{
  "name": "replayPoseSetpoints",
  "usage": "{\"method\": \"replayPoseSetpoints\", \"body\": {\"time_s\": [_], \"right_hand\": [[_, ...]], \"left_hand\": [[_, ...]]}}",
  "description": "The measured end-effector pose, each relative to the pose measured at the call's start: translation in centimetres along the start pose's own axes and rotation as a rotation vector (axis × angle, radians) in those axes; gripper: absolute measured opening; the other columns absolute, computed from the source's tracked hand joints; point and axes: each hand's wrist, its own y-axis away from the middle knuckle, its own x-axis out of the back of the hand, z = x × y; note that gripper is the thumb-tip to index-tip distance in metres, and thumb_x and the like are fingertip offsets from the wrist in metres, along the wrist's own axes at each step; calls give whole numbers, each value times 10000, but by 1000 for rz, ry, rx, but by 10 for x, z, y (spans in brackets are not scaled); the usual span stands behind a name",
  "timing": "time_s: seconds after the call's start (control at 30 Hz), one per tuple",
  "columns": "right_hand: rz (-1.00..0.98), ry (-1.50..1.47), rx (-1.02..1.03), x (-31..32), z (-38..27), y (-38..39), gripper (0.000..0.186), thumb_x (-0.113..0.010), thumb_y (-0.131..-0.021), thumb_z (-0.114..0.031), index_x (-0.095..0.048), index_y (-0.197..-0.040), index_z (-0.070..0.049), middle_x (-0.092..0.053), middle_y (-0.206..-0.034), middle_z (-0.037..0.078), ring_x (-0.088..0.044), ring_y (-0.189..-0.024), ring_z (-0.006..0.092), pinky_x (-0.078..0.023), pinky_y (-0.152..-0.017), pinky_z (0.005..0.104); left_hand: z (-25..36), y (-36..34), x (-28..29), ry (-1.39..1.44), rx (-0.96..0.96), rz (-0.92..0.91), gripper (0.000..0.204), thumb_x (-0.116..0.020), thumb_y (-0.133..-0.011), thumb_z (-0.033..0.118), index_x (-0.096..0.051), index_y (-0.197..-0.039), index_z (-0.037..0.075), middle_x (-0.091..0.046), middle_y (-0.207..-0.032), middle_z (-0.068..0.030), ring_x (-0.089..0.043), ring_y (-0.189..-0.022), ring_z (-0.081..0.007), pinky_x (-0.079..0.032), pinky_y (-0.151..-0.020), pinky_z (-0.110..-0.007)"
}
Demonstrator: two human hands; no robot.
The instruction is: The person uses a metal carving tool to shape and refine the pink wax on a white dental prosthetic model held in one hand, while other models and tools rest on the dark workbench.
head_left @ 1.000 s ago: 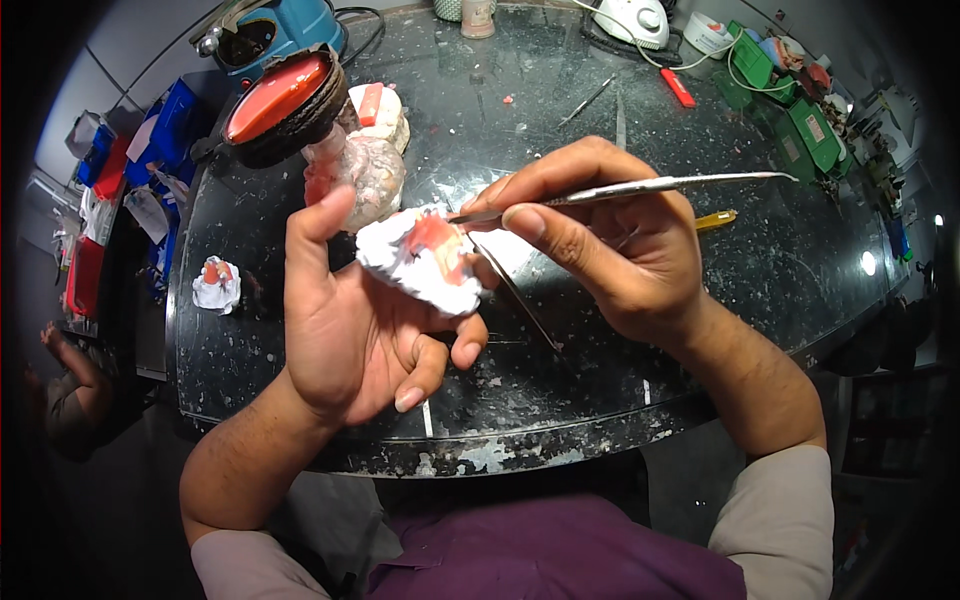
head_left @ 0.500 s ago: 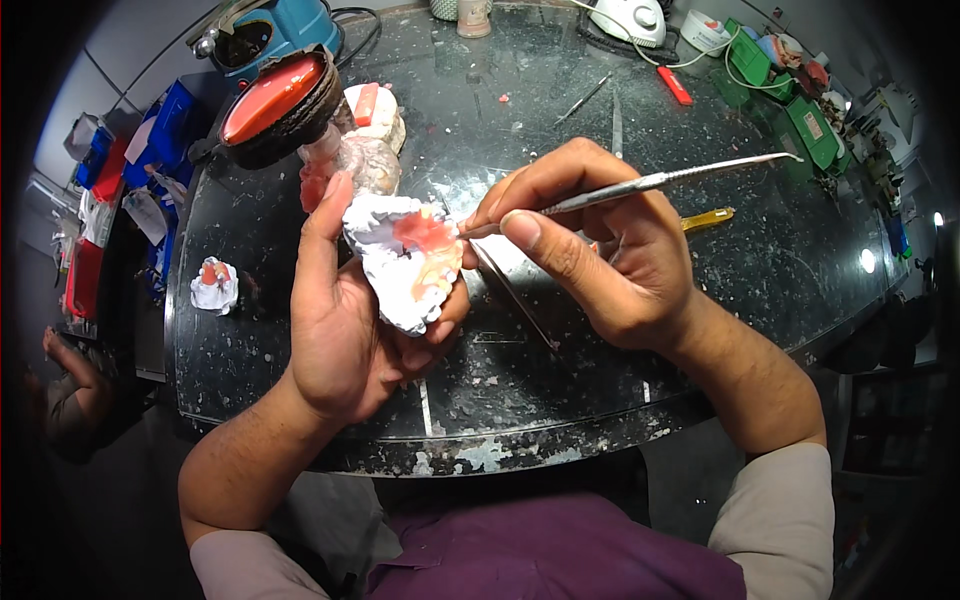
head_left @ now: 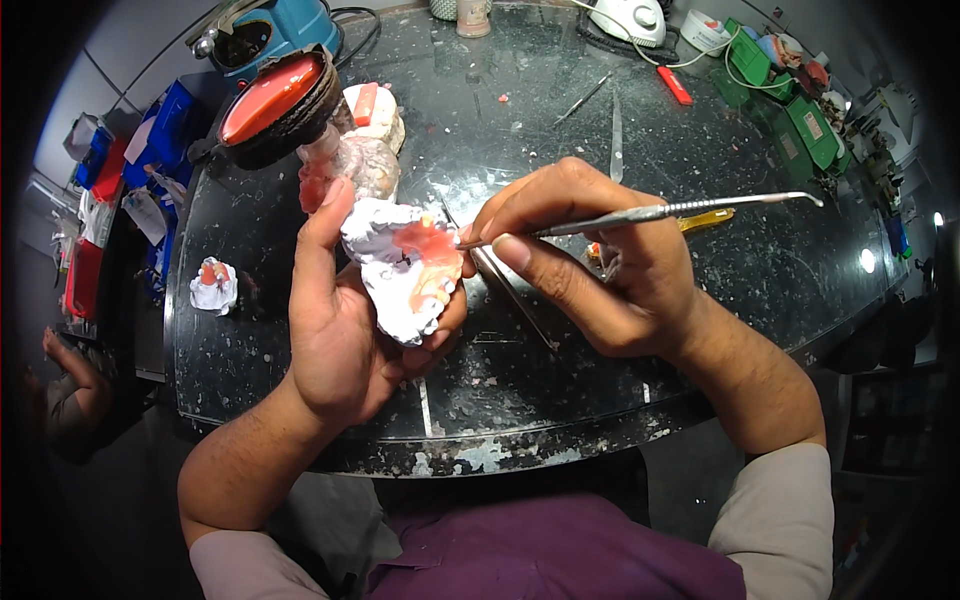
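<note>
In my left hand (head_left: pixel 345 330) I hold a white plaster dental cast (head_left: pixel 385 265), with fingers wrapped beneath it and the thumb along its far edge. Pink wax (head_left: pixel 428 243) and a row of tooth shapes cover the cast's right part. My right hand (head_left: pixel 610 265) pinches a slim metal wax carver (head_left: pixel 640 215) like a pen. Its working tip meets the right edge of the wax; its hooked other end points out to the right. Below the right fingers, another thin metal tool (head_left: pixel 515 300) lies on the black table.
A pan of red molten wax (head_left: pixel 275 100) stands beyond my left hand, near a lumpy wax-coated stand (head_left: pixel 360 165). A small plaster cast (head_left: pixel 213 286) sits at left. A knife (head_left: pixel 616 140), a yellow handle (head_left: pixel 708 219) and a red stick (head_left: pixel 674 86) lie farther right. Green bins (head_left: pixel 810 130) line the right edge.
The cast has tilted slightly in my left hand, its near end a little lower. My right hand has dropped slightly, and the carver's outer end has swung down and to the right.
</note>
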Motion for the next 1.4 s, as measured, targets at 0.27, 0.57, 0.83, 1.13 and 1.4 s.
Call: {"method": "replayPoseSetpoints", "body": {"time_s": [0.27, 0.57, 0.83, 1.13, 1.4], "right_hand": [[-44, -76, -2, 3, 1, 2, 100, -664, -876, 0, -631, -967, 26, -646, -861, 122, -675, -785, 203, -521, -696, 297], [115, -147, -70, 10, -11, 1, 144, -670, -914, 0, -690, -1053, 34, -722, -1028, 174, -698, -994, 244, -559, -887, 363], [131, 209, 28, 15, -8, -5, 223, -751, -817, 41, -705, -1033, 9, -723, -1005, 137, -702, -981, 235, -569, -868, 344], [-20, 386, 199, 26, -6, -12, 168, -796, -795, -65, -747, -956, -70, -735, -913, 72, -690, -917, 238, -505, -971, 444], [148, -277, -264, 12, -16, -3, 179, -675, -871, 54, -677, -1049, 45, -697, -1074, 145, -704, -971, 197, -562, -889, 306]], "left_hand": [[-1, 3, -3, -45, -27, 25, 857, -195, -903, 786, -606, -1026, 43, -503, -591, -79, -394, -428, -136, -323, -398, -243], [-4, 1, 11, 242, -88, -388, 785, -615, -783, 198, -305, -1446, -87, -577, -1247, -209, -625, -1100, -318, -557, -825, -407], [-3, 5, -1, 41, -99, -351, 991, -695, -663, 63, -201, -1515, -47, -532, -1282, -239, -636, -1092, -342, -558, -885, -404], [-4, 3, -3, 90, -184, -208, 1143, -714, -599, 122, -104, -1554, -29, -508, -1318, -227, -638, -1017, -323, -573, -794, -374], [0, 12, -6, -78, -100, -317, 1051, -734, -665, 3, -148, -1537, -36, -525, -1309, -225, -636, -1123, -314, -572, -891, -376]]}}
